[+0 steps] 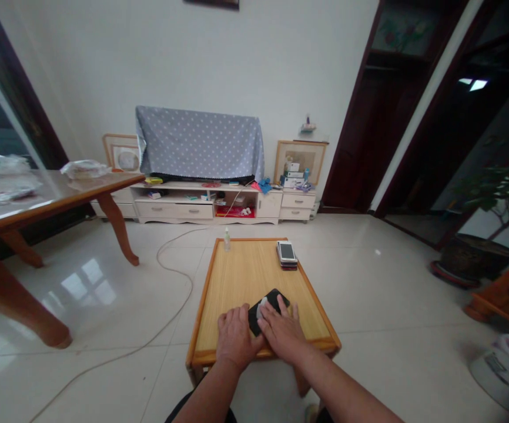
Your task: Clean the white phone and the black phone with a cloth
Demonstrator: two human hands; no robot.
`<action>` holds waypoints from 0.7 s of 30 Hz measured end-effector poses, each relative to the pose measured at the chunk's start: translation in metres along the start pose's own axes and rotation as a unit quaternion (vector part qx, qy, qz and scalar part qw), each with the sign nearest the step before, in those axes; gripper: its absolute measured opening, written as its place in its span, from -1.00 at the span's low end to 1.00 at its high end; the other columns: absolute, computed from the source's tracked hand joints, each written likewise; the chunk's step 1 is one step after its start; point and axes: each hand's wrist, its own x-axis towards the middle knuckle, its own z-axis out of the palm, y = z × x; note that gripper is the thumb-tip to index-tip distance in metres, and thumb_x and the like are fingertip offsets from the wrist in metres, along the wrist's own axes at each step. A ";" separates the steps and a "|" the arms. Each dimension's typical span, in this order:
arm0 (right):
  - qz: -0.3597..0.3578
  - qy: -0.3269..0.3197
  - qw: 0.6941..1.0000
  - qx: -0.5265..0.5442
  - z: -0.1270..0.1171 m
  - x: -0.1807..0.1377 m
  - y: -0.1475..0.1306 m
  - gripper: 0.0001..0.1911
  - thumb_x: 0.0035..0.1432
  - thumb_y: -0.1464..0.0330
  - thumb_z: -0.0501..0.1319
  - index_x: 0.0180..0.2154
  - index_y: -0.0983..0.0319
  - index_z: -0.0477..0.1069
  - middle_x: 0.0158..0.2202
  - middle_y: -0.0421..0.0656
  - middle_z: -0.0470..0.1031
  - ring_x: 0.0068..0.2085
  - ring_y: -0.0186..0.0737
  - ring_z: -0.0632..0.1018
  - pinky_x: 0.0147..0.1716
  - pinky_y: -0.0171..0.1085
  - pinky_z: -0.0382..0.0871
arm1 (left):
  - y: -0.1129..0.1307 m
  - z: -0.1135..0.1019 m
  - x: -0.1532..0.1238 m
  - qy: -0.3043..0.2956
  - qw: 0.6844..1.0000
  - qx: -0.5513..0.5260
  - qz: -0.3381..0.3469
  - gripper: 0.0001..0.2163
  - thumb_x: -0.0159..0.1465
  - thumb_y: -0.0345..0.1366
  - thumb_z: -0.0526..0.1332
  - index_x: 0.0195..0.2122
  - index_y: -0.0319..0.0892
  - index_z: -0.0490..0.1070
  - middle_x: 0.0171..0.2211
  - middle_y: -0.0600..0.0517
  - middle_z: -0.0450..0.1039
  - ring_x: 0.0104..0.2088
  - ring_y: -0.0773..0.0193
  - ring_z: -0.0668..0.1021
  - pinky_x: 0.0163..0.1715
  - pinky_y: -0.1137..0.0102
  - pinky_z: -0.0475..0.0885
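Observation:
A flat black phone [276, 298] lies slantwise near the front edge of a low wooden table [243, 270]. My left hand [238, 336] holds its left end, with the thumb along the near side. Flat against the phone's upper face, my right hand [282, 330] presses a small white cloth or tissue [261, 306] under its fingers. Part of the phone is covered by both hands. Toward the table's far right corner sits a stack of phones or small tablets [287, 252], a white-framed one on top. At the far left stands a small clear bottle [227, 239].
A larger wooden table [100, 183] with plastic bags is at the left. A cable [179, 270] trails across the tiled floor. Along the wall runs a white TV cabinet [175, 210]. On the right are a potted plant [475, 258] and a white bucket [501, 370].

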 end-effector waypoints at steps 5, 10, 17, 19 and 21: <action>-0.061 -0.023 0.998 0.017 0.001 -0.001 -0.008 -0.41 0.42 0.02 -0.36 0.33 -0.13 0.11 0.39 -0.36 0.08 0.44 0.03 -0.19 0.28 0.29 -0.55 | -0.002 0.003 0.000 0.001 1.000 -0.003 -0.008 -0.47 0.17 -0.24 0.19 0.19 -0.20 0.25 0.03 -0.16 0.45 0.05 0.02 0.42 0.14 0.15 0.07; 0.012 -0.005 1.000 0.003 -0.001 0.009 -0.004 -0.39 0.43 0.07 -0.38 0.34 -0.07 0.10 0.40 -0.31 0.07 0.44 0.08 -0.19 0.27 0.35 -0.48 | 0.000 0.003 0.000 0.001 1.000 -0.008 -0.008 -0.37 0.15 -0.08 0.23 0.22 -0.23 0.22 0.05 -0.19 0.43 0.07 -0.03 0.41 0.17 0.13 0.07; -0.084 -0.026 0.996 0.017 0.004 0.014 -0.007 -0.48 0.43 0.15 -0.28 0.34 -0.17 0.04 0.38 -0.39 0.10 0.43 0.02 -0.12 0.27 0.34 -0.52 | -0.003 0.009 0.001 0.005 1.000 -0.008 -0.010 -0.45 0.18 -0.27 0.17 0.22 -0.23 0.22 0.05 -0.18 0.44 0.08 0.02 0.42 0.16 0.15 0.07; -0.008 -0.016 1.000 0.000 0.001 0.023 0.000 -0.46 0.42 0.17 -0.26 0.34 -0.10 0.09 0.39 -0.34 0.08 0.43 0.05 -0.14 0.26 0.36 -0.48 | -0.002 0.008 0.001 0.010 1.000 -0.009 -0.008 -0.38 0.15 -0.13 0.23 0.22 -0.23 0.21 0.06 -0.18 0.43 0.07 -0.01 0.42 0.16 0.14 0.08; 0.059 -0.004 0.998 -0.011 -0.001 0.030 0.005 -0.45 0.41 0.18 -0.26 0.34 -0.05 0.10 0.41 -0.30 0.04 0.43 0.07 -0.15 0.25 0.39 -0.44 | -0.001 0.007 0.001 0.012 1.000 -0.009 -0.004 -0.32 0.11 -0.05 0.27 0.22 -0.22 0.21 0.06 -0.18 0.43 0.07 -0.04 0.41 0.16 0.13 0.10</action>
